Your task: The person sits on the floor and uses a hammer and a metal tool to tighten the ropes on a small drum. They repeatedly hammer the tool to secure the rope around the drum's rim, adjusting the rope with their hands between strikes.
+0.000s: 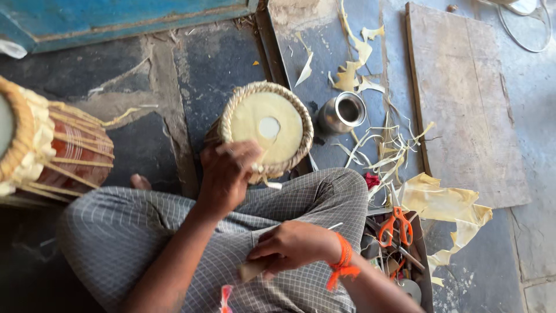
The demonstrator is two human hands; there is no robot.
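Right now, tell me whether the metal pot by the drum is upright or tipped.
Upright: the metal pot stands on the floor beside the small drum, its open mouth facing up.

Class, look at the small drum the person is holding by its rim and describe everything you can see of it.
The small drum shows a round, cream, skin-like head with a paler circle near its middle. A ring of braided, straw-coloured lacing edges the head. It is tilted so its face turns up toward the camera, resting on the dark stone floor by the person's knee. The left hand grips its lower rim; a steel pot stands just beside it.
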